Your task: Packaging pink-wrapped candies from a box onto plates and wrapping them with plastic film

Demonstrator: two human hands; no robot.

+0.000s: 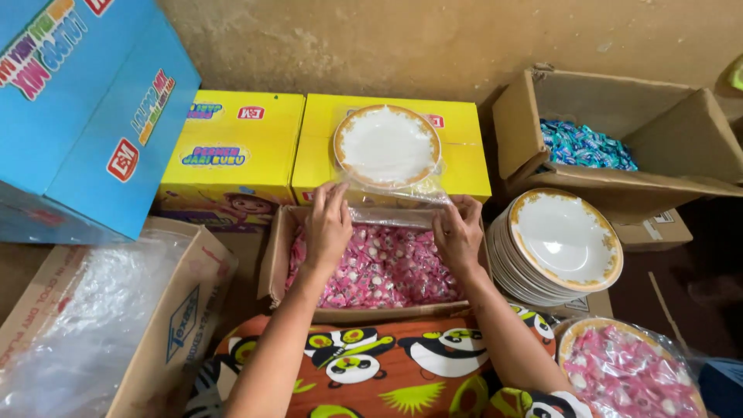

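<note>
my left hand [328,224] and right hand [458,232] both pinch the near edge of a clear plastic bag [395,193], fingers narrowed onto the film. the bagged white plate with gold rim [387,145] lies just beyond my fingers on a yellow box [464,147], above the carton of pink wrapped candies [379,267], about equally near both hands.

Light: bright, even, cast from above
Shadows: soft, gathered at the right edge
Glare: seen on the white plate [387,145]
Edges: slightly bowed
</note>
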